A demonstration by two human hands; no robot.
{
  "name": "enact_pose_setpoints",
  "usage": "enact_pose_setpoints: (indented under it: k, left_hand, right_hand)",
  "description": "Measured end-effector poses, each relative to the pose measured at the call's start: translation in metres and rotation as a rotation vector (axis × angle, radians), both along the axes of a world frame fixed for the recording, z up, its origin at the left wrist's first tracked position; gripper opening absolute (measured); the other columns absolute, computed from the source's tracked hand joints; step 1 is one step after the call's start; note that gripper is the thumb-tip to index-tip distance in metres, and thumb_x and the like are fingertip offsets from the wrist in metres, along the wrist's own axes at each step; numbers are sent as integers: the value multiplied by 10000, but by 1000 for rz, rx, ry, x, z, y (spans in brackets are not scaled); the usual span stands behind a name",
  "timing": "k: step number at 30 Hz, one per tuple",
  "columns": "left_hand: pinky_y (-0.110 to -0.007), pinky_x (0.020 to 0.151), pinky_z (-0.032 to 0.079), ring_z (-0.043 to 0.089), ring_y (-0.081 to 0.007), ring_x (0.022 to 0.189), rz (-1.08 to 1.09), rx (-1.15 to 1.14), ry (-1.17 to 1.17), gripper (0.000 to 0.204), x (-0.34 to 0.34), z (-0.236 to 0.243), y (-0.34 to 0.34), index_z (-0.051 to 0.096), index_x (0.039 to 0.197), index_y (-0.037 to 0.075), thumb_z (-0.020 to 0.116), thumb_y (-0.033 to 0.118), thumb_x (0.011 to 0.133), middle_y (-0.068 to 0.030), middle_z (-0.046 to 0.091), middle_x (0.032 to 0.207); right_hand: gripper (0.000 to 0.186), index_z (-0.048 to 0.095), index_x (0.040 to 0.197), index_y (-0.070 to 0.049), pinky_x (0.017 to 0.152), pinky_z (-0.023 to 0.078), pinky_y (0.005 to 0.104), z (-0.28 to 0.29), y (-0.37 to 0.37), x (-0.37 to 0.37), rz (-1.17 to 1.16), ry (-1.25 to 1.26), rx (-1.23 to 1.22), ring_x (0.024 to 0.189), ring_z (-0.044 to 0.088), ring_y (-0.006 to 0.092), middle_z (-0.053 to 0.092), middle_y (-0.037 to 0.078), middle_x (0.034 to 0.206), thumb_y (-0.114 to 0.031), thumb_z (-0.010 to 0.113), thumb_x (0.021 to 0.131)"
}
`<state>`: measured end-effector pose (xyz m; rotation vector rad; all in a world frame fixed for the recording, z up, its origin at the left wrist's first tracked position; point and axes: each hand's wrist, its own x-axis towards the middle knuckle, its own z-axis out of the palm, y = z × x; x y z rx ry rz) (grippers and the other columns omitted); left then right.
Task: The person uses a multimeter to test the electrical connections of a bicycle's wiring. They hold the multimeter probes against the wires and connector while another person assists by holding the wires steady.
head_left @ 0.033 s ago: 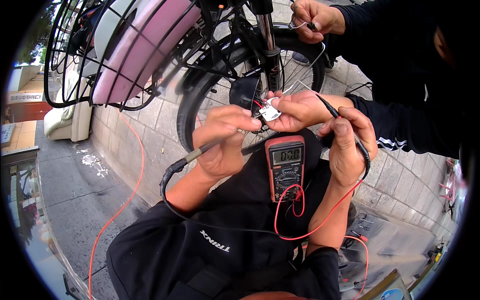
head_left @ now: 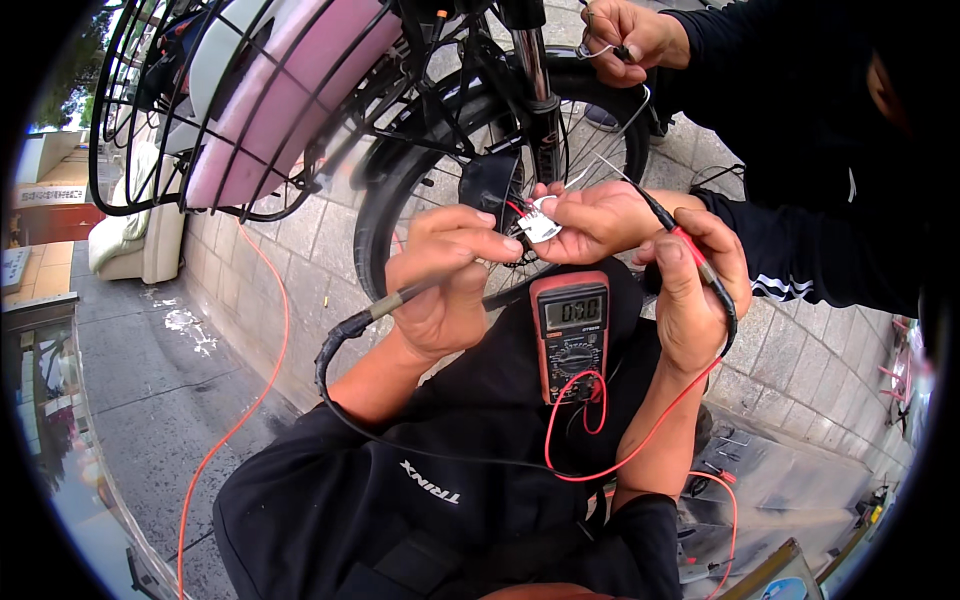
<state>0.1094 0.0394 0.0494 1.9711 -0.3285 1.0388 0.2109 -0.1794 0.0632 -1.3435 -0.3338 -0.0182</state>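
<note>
My left hand grips a multimeter probe with a black lead. Its front end is beside a white plug connector with red wires; whether it touches is hidden by my fingers. A co-worker's hand pinches that connector. In my right hand is the second probe, black and red with a red lead. Its bare tip points up and left, apart from the connector. Between my forearms a red-framed multimeter rests against my dark trousers, its display lit with digits.
Ahead stands a bicycle wheel with a fork and a black wire basket holding pink foam. The co-worker's other hand holds a grey cable. An orange cable crosses the paving at left. Tools lie at lower right.
The probe in my right hand has tilted and shifted slightly, its tip moving a little left and up. The black lead by my left hand has shifted slightly. The co-worker's hands look unchanged.
</note>
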Motion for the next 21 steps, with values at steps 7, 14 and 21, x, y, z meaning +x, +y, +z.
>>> enact_pose_setpoints:
  k: [7, 14, 21]
  left_hand:
    - [-394, 876, 598, 683, -299, 993, -87, -63, -9, 318, 6, -2, -2, 444, 1366, 29, 533, -53, 1072, -173, 705, 993]
    - [-430, 872, 577, 691, -299, 931, -53, -115, 61, 285, -1, -4, -6, 409, 1362, 33, 535, 106, 1117, -169, 692, 943]
    - [-434, 919, 600, 701, -310, 1027, -112, -109, 53, 346, -9, -7, -14, 453, 1393, 47, 554, -31, 1072, -183, 702, 1030]
  right_hand:
    - [117, 678, 1045, 66, 819, 581, 343, 3, 5, -4, 65, -221, -179, 852, 726, 209, 757, 161, 946, -31, 679, 979]
    - [97, 674, 940, 7, 668, 539, 304, -1, 8, -13, 100, -470, -283, 693, 688, 198, 707, 105, 794, -83, 674, 977]
    - [74, 671, 927, 14, 637, 534, 345, -4, 21, -10, 108, -573, -244, 668, 687, 261, 708, 136, 808, -59, 684, 929]
